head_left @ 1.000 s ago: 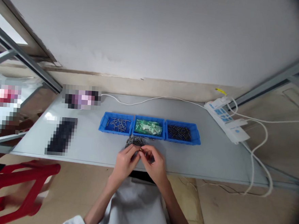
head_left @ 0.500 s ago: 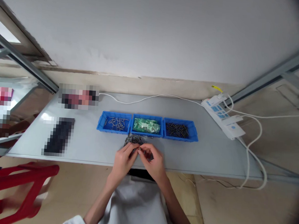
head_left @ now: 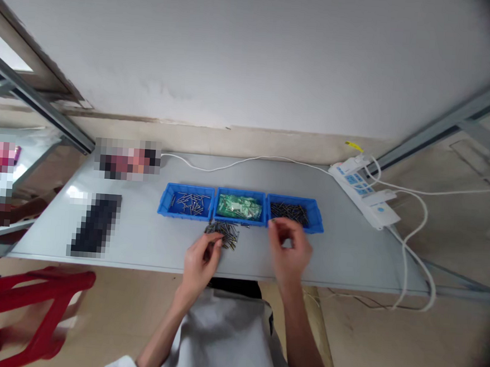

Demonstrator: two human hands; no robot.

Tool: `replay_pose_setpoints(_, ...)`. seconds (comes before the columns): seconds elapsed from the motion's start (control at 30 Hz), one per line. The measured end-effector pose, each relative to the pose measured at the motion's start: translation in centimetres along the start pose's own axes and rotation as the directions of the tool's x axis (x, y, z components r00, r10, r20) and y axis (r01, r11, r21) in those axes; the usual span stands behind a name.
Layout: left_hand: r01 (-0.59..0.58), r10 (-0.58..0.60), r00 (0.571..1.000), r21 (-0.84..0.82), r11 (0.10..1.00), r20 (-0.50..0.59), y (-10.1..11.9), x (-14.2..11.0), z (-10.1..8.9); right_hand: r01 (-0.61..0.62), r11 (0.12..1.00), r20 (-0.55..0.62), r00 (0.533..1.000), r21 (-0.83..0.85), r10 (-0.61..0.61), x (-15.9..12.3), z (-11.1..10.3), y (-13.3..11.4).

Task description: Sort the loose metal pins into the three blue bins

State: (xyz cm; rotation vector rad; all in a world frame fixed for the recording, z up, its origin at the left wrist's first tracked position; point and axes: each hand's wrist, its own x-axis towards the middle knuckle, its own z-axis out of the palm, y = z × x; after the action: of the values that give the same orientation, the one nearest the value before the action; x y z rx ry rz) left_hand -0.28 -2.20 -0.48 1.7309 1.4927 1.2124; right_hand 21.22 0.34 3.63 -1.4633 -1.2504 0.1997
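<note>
A pile of thin metal pieces (head_left: 229, 235), like screws or nails, lies on the grey table. My left hand (head_left: 201, 260) is at the pile's near left side, thumb and fingers pinched; what they hold, if anything, is too small to make out. Over the front edge of the right blue bin (head_left: 316, 225) is my right hand (head_left: 291, 251), its thumb and forefinger closed at the tips around something I cannot make out. Dark thin pieces (head_left: 289, 212) fill that bin. The middle blue bin (head_left: 239, 221) holds green-and-clear plastic packets (head_left: 239, 206), and the left blue bin (head_left: 163, 206) has loose silvery pieces (head_left: 191, 203).
A white power strip (head_left: 364, 194) with plugs and cables stands at the table's right. A white cable (head_left: 229, 164) runs along the back. Two blurred-out items, one a dark slab (head_left: 96, 224), are on the left. A red stool (head_left: 30, 314) stands on the floor, left.
My hands were together in front of the pile. The right has moved right and forward to the right bin, uncovering more of the pile; the left has stayed nearly in place.
</note>
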Motion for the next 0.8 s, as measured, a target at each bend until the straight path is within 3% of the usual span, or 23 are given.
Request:
replay_pose_setpoints(0.07,0.059,-0.063,0.995,-0.051,0.997,-0.075,0.3,0.0,-0.1,-0.021,0.986,-0.119,0.993,-0.164,0.001,2.4,-1.6,0.9)
replay_pose_setpoints(0.17,0.153,-0.185,0.966,-0.177,0.972,-0.18,0.4,0.2,-0.5,0.007,0.944,-0.057,0.998,-0.33,-0.027,3.4,-3.1,2.0)
replay_pose_setpoints(0.23,0.197,-0.264,0.936,-0.278,0.94,-0.232,0.3,0.3,-0.7,0.051,0.95,0.047,0.998,-0.309,-0.038,2.0,-3.1,2.2)
replay_pose_setpoints(0.3,0.217,-0.322,0.912,-0.37,0.904,-0.254,0.2,0.6,-0.8,0.107,0.972,0.231,0.971,-0.212,-0.057,-0.6,-2.2,2.0)
replay_pose_setpoints(0.4,0.23,-0.358,0.901,-0.431,0.873,-0.244,0.2,1.0,-0.9,0.195,0.975,0.516,0.849,-0.108,-0.113,-4.5,-0.1,1.2)
replay_pose_setpoints(0.43,0.233,-0.36,0.902,-0.432,0.871,-0.238,0.3,1.1,-0.9,0.203,0.973,0.537,0.836,-0.111,-0.113,-5.4,0.5,0.9)
replay_pose_setpoints(0.57,0.246,-0.35,0.915,-0.409,0.879,-0.202,0.6,1.1,-0.9,0.198,0.965,0.51,0.856,-0.174,-0.083,-6.7,2.2,0.6)
replay_pose_setpoints(0.8,0.255,-0.309,0.942,-0.32,0.913,-0.131,0.3,0.9,-0.8,0.208,0.948,0.484,0.873,-0.239,-0.069,-6.4,2.7,0.6)
